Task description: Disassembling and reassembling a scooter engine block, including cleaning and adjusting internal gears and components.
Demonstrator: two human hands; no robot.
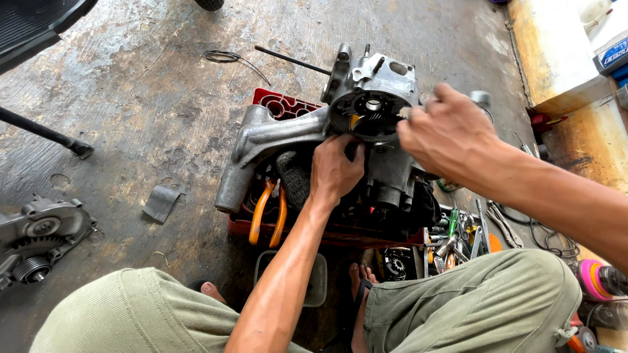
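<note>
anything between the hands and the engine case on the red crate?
Nothing visible. The left hand already rests on the engine case just below its round opening; the right hand is at the opening's right edge, its fingertips blurred.

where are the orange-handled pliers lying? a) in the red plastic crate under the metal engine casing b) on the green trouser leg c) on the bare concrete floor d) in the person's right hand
a: the orange-handled pliers lie in the red plastic crate, beside the left hand that steadies the grey metal engine casing.
</note>
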